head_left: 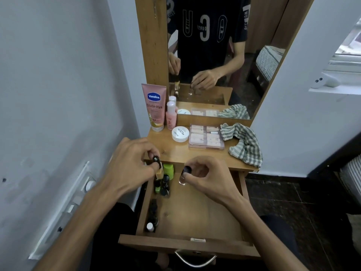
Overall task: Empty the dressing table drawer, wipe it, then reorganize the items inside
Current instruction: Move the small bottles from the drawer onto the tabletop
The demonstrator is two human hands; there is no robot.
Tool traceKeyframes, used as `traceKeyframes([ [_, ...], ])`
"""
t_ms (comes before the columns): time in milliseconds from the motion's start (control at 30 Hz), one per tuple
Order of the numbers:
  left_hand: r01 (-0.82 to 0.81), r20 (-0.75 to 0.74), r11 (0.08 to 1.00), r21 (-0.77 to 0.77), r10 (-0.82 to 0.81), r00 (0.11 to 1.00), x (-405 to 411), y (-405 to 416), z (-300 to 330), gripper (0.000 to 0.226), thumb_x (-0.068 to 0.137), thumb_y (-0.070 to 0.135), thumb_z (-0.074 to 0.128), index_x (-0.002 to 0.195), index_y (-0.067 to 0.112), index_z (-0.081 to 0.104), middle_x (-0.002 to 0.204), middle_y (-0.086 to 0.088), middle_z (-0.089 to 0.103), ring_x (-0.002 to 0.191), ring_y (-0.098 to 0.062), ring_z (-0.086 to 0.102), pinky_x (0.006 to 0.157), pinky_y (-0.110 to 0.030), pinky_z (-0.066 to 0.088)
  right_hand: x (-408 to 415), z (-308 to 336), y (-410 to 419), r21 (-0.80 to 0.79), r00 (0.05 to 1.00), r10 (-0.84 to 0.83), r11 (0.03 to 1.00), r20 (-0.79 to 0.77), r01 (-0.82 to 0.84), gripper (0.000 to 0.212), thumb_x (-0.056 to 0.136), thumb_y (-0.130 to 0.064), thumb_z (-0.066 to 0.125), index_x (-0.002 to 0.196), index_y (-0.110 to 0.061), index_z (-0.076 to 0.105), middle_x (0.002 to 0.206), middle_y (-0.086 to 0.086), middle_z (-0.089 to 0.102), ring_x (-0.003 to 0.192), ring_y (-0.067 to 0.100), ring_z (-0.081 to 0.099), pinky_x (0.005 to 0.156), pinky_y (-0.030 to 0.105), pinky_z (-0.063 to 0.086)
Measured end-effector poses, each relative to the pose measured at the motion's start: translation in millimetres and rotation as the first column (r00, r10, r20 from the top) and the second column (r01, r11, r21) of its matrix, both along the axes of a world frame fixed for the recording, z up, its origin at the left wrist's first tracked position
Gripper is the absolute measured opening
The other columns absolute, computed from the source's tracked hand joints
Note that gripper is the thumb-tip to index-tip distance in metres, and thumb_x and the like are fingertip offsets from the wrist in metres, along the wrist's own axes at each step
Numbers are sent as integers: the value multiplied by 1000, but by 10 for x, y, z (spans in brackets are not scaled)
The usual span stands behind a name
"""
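The wooden drawer point(197, 218) is pulled out below the dressing table top. My left hand point(130, 161) pinches the black cap of a beige bottle point(159, 171) over the drawer's far left corner. My right hand point(207, 175) pinches a small clear nail polish bottle point(183, 178) by its black cap, over the drawer's far middle. Several small bottles point(163, 184), one with a green body, stand along the drawer's left side. More dark bottles point(152, 216) line the near left wall.
On the table top stand a pink Vaseline tube point(154, 107), a pink bottle point(171, 115), a white round jar point(180, 133), a clear box of nail tips point(206, 136) and a checked cloth point(244, 145). A mirror point(214, 45) rises behind. A white wall lies to the left.
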State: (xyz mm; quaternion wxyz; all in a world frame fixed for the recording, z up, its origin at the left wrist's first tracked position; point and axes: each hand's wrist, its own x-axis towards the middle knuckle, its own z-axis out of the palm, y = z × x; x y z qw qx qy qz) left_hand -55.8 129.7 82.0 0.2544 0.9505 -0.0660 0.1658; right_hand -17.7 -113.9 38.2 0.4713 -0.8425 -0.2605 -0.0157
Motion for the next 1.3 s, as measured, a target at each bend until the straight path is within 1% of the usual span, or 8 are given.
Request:
traceKeyframes([
  [133, -18, 15, 998, -58, 19, 1000, 335, 87, 173, 11, 70, 23, 76, 76, 30, 71, 76, 18, 65, 66, -5, 56, 67, -20, 42, 327, 154, 288, 9, 997, -65, 998, 48, 65, 11, 82, -26, 81, 93, -23, 79, 83, -13, 73, 72, 5, 70, 65, 23, 61],
  [233, -38, 16, 997, -67, 39, 999, 647, 122, 167, 20, 73, 16, 80, 76, 33, 69, 77, 19, 64, 63, -3, 55, 56, -18, 37, 590, 199, 521, 13, 985, -155, 988, 79, 154, 12, 80, -23, 82, 92, -23, 80, 80, -15, 72, 69, 3, 70, 66, 27, 61],
  [333, -56, 7, 998, -37, 56, 998, 929, 140, 76, 18, 76, 14, 79, 83, 29, 73, 84, 16, 65, 67, 1, 52, 61, -16, 39, 840, 192, 703, -21, 968, -221, 974, 118, 225, 10, 80, -22, 80, 90, -22, 81, 81, -12, 75, 70, 6, 70, 66, 29, 59],
  [533, -68, 41, 997, 36, 66, 997, 1237, 157, -57, 21, 76, 10, 78, 97, 16, 79, 104, 0, 75, 87, -15, 60, 82, -34, 57, 1200, 155, 916, -133, 949, -261, 949, 175, 285, 16, 78, -24, 78, 94, -22, 82, 86, -5, 78, 80, 15, 71, 72, 34, 58],
  [833, -105, 39, 992, 73, 103, 994, 1395, 143, -226, 32, 84, 12, 76, 116, 14, 75, 116, -3, 73, 105, -23, 66, 96, -42, 56, 1368, 67, 1022, -229, 953, -198, 941, 229, 250, 21, 85, -25, 75, 105, -22, 81, 86, -5, 76, 79, 15, 68, 72, 39, 60],
  [1067, -134, 162, 990, 46, 125, 979, 1276, 163, -305, 33, 82, 12, 74, 115, 16, 70, 115, -3, 72, 96, -22, 68, 86, -41, 58, 1273, 84, 890, -174, 945, -213, 950, 249, 259, 31, 80, -20, 78, 111, -20, 78, 94, -6, 77, 80, 12, 70, 74, 34, 59],
  [1200, -134, 224, 991, -13, 134, 965, 1003, 140, -387, 11, 84, 17, 68, 94, 22, 68, 93, 10, 65, 73, -3, 50, 65, -21, 49, 959, 3, 723, -108, 947, -183, 970, 263, 218, 17, 85, -21, 79, 101, -22, 80, 94, -11, 77, 67, 2, 66, 65, 18, 53],
  [1300, -40, 167, 999, -12, 42, 985, 676, 89, -544, 12, 80, 15, 65, 83, 26, 61, 77, 15, 54, 67, -4, 47, 59, -17, 39, 629, -145, 591, -179, 981, -59, 980, 182, 92, 9, 86, -21, 77, 94, -24, 80, 84, -14, 74, 61, -1, 63, 62, 13, 52],
])
